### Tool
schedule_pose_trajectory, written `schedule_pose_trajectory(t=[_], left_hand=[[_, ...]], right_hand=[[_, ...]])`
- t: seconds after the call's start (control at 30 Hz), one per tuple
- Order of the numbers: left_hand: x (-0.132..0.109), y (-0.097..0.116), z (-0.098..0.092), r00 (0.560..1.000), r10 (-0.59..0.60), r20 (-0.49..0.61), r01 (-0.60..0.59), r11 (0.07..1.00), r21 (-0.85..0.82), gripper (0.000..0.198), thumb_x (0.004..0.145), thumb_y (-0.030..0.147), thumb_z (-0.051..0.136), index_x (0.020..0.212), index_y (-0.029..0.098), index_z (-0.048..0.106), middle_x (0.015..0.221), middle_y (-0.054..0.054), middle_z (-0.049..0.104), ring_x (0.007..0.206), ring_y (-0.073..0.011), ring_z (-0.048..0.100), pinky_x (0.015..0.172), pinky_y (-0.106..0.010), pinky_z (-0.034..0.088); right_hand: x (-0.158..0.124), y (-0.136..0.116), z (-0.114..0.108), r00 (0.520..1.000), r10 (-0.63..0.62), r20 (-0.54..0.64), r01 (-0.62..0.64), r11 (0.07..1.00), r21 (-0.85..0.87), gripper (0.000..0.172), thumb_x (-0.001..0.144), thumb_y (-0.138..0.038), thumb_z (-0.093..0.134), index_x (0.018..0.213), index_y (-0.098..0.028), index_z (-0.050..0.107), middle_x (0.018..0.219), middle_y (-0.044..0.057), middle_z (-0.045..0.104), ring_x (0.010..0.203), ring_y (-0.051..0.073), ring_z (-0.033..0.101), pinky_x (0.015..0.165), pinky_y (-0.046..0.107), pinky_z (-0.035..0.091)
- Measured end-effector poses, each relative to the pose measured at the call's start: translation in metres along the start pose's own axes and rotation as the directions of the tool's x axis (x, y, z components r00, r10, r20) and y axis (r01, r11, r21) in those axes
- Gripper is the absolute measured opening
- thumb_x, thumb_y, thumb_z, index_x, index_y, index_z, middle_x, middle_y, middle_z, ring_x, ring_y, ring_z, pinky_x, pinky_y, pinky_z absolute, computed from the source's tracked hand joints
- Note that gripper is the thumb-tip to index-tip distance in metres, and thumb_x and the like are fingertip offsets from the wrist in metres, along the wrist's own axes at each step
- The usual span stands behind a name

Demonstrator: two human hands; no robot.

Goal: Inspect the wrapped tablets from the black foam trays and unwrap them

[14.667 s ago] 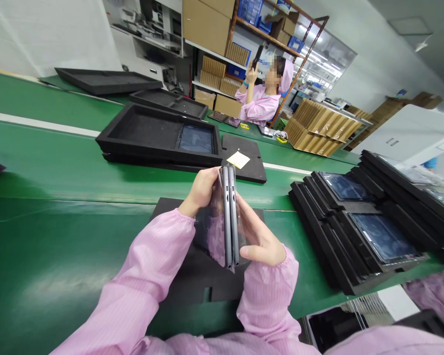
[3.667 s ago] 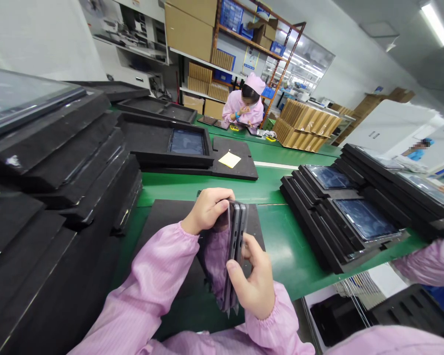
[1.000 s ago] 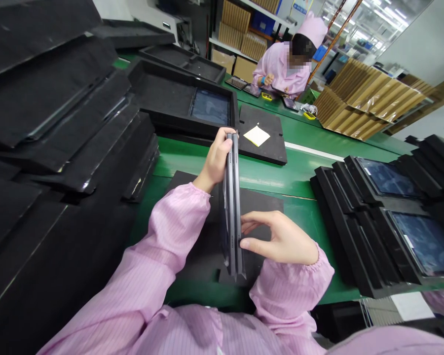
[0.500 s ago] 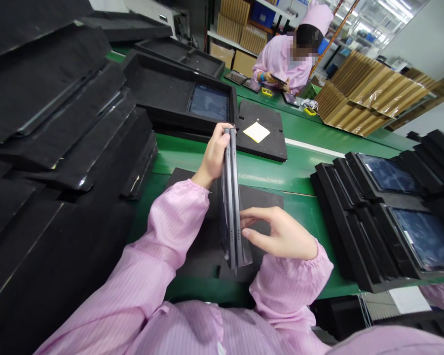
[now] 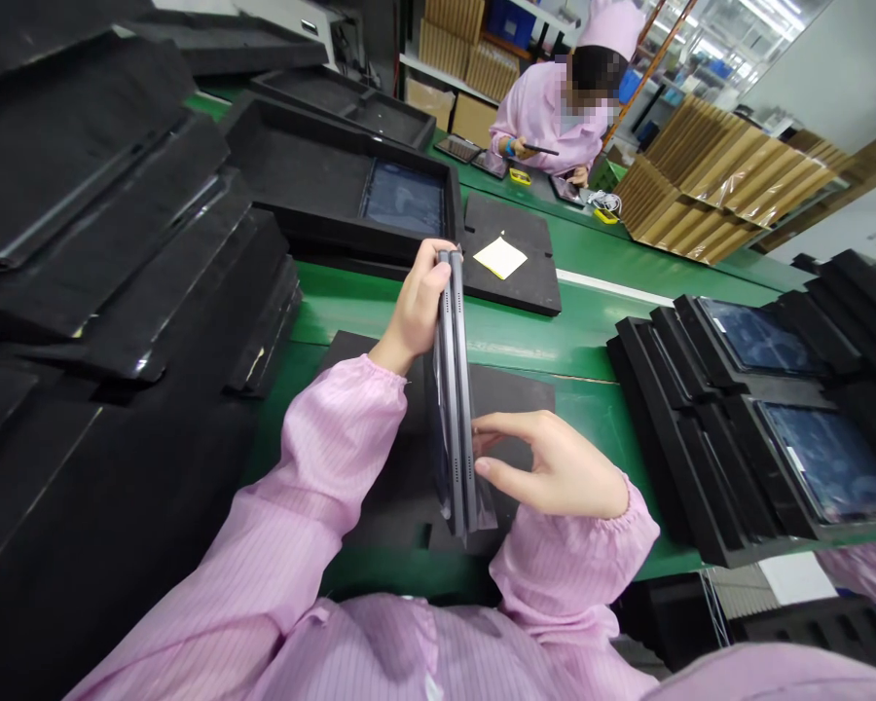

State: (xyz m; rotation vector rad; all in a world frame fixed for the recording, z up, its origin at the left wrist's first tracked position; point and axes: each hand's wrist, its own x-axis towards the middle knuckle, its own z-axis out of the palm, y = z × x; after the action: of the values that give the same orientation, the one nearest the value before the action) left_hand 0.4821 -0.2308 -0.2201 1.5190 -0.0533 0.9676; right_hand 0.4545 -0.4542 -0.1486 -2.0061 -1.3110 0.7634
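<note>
Two thin grey tablets (image 5: pixel 458 389) stand on edge, pressed face to face, above a dark mat on the green bench. Clear film sticks out along their sides and lower corners. My left hand (image 5: pixel 424 297) grips both at their far end, the thumb lying on the near edge. From the right, my right hand (image 5: pixel 555 462) reaches to the face of the right-hand tablet near its lower half. Its thumb and fingers are apart, tips at or very near the film; whether they press on it is hard to see.
Black foam trays (image 5: pixel 102 195) are stacked high on the left. A long tray (image 5: pixel 299 175) behind my left hand holds one tablet. A yellow note (image 5: pixel 500 258) lies on a black foam block. More trays with tablets (image 5: pixel 832 458) stand right. A co-worker (image 5: pixel 555 117) sits across the bench.
My hands and the two tablets keep almost the same pose. The whole view has shifted slightly. Across the bench, the co-worker's hands have moved apart, one still holding a thin dark device.
</note>
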Motion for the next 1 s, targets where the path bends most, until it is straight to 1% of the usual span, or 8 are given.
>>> schedule_pose_trajectory(t=[0.2,0.4,0.57,0.73,0.87,0.93,1.0], left_hand=[[-0.003,0.013,0.003,0.999,0.0,0.037,0.0,1.0,-0.008,0.036,0.09,0.061,0.043,0.091,0.025,0.049,0.08,-0.001,0.046,0.071,-0.0193,0.048,0.069,-0.035,0.043],[-0.007,0.026,0.007,0.998,0.024,0.059,-0.024,1.0,0.006,0.037,0.089,0.063,0.045,0.091,0.026,0.05,0.078,-0.001,0.047,0.069,-0.0188,0.048,0.066,-0.035,0.042],[-0.009,0.031,0.009,0.995,0.046,0.091,-0.046,0.999,0.003,0.04,0.089,0.066,0.044,0.093,0.026,0.051,0.078,-0.002,0.048,0.07,-0.0196,0.049,0.064,-0.036,0.043],[-0.012,0.033,0.011,0.993,0.063,0.1,-0.062,0.998,-0.012,0.042,0.089,0.067,0.044,0.095,0.026,0.052,0.078,-0.001,0.048,0.07,-0.0192,0.05,0.064,-0.035,0.044],[-0.014,0.037,0.012,0.987,0.102,0.126,-0.102,0.995,-0.006,0.044,0.09,0.068,0.043,0.097,0.025,0.051,0.077,0.0,0.048,0.068,-0.0178,0.05,0.062,-0.034,0.044],[-0.015,0.039,0.013,0.982,0.125,0.144,-0.127,0.992,0.006,0.045,0.09,0.068,0.043,0.097,0.024,0.05,0.077,0.001,0.048,0.067,-0.0174,0.049,0.062,-0.034,0.044],[-0.016,0.042,0.013,0.978,0.143,0.154,-0.147,0.989,0.016,0.045,0.09,0.068,0.042,0.097,0.024,0.05,0.077,0.001,0.049,0.067,-0.0173,0.049,0.063,-0.034,0.045]], right_hand=[[-0.006,-0.003,-0.002,1.0,0.014,-0.012,-0.014,1.0,-0.006,0.027,0.085,-0.03,0.066,0.109,-0.019,0.071,0.101,0.007,0.079,0.093,0.023,0.076,0.088,0.037,0.059],[-0.009,-0.007,-0.001,0.999,0.01,-0.039,-0.011,1.0,-0.025,0.028,0.086,-0.03,0.065,0.11,-0.018,0.071,0.103,0.008,0.079,0.094,0.024,0.076,0.087,0.037,0.059],[-0.011,-0.007,-0.001,0.998,-0.003,-0.059,0.001,0.999,-0.036,0.028,0.086,-0.031,0.065,0.109,-0.018,0.071,0.102,0.008,0.08,0.093,0.024,0.076,0.086,0.036,0.06],[-0.013,-0.007,-0.001,0.998,-0.021,-0.063,0.017,0.998,-0.062,0.028,0.084,-0.025,0.063,0.109,-0.016,0.071,0.1,0.008,0.08,0.091,0.024,0.076,0.086,0.035,0.06],[-0.015,-0.008,-0.001,0.998,-0.037,-0.056,0.033,0.997,-0.074,0.028,0.081,-0.019,0.062,0.107,-0.015,0.072,0.097,0.007,0.08,0.089,0.023,0.076,0.084,0.034,0.06],[-0.017,-0.008,0.0,0.997,-0.048,-0.057,0.044,0.997,-0.069,0.032,0.081,-0.019,0.063,0.112,-0.013,0.07,0.101,0.009,0.079,0.091,0.024,0.076,0.085,0.035,0.061],[-0.019,-0.008,0.001,0.995,-0.065,-0.079,0.06,0.996,-0.06,0.042,0.083,-0.023,0.064,0.123,-0.011,0.065,0.11,0.011,0.078,0.094,0.025,0.076,0.086,0.038,0.061]])
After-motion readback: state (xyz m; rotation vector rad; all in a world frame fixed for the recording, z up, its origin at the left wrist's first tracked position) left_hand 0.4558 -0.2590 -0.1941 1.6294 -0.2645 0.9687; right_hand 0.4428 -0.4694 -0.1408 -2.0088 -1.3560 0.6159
